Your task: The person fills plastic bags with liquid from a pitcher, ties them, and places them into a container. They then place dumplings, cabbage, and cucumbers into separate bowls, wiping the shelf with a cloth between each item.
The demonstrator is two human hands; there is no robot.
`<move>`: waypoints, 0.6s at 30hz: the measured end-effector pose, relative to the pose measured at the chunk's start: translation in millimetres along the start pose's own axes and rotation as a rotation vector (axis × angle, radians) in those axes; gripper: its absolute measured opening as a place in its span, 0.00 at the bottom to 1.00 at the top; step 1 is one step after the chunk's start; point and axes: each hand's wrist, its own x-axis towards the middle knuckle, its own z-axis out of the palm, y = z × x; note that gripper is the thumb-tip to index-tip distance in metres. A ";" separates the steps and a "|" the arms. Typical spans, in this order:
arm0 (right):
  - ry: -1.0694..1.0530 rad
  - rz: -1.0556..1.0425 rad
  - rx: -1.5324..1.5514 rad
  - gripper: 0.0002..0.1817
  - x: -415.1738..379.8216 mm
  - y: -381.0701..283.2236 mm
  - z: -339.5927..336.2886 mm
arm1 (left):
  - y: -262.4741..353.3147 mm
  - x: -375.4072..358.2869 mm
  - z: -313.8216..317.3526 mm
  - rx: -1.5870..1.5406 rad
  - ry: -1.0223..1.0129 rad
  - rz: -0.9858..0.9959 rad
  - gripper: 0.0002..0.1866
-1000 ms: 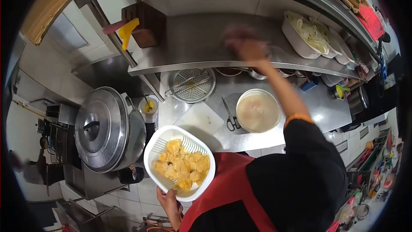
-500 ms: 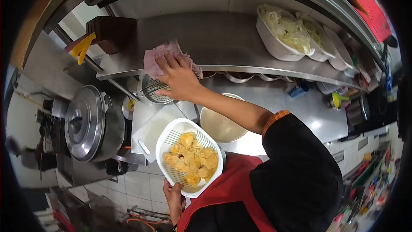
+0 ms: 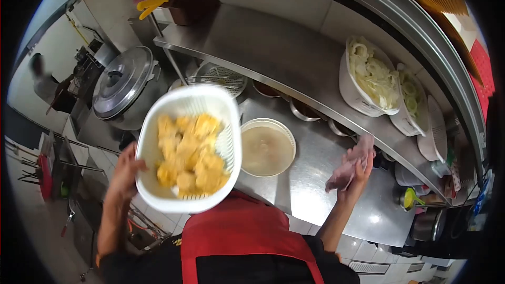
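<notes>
A white slotted basket (image 3: pixel 229 137) is gripped at its left edge by my left hand (image 3: pixel 126 172), held up in front of my red apron. Inside the basket lies a pile of yellow, batter-coated pieces (image 3: pixel 187 152) of food. My right hand (image 3: pixel 361 174) is closed around a crumpled pink cloth (image 3: pixel 343 172), over the counter near the shelf edge. Between the two hands, a round bowl (image 3: pixel 267 150) of cloudy pale liquid stands on the steel counter (image 3: pixel 315 189).
Above the counter runs a steel shelf (image 3: pixel 273 47) bearing tubs of sliced onion (image 3: pixel 371 73) at the right and a dark knife block (image 3: pixel 189 2) at the left. Beneath it are a colander (image 3: pixel 223 80) and metal pans. A big lidded pot (image 3: pixel 123 81) and a person (image 3: pixel 44 81) are at the left.
My right hand has taken the pink cloth off the shelf and moved right and down. The basket has risen and shifted left with my left hand. My view has turned.
</notes>
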 end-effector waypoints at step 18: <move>-0.269 -0.497 -1.889 0.30 142.0 82.8 254.0 | 146.6 350.6 127.4 0.039 -0.528 0.423 0.09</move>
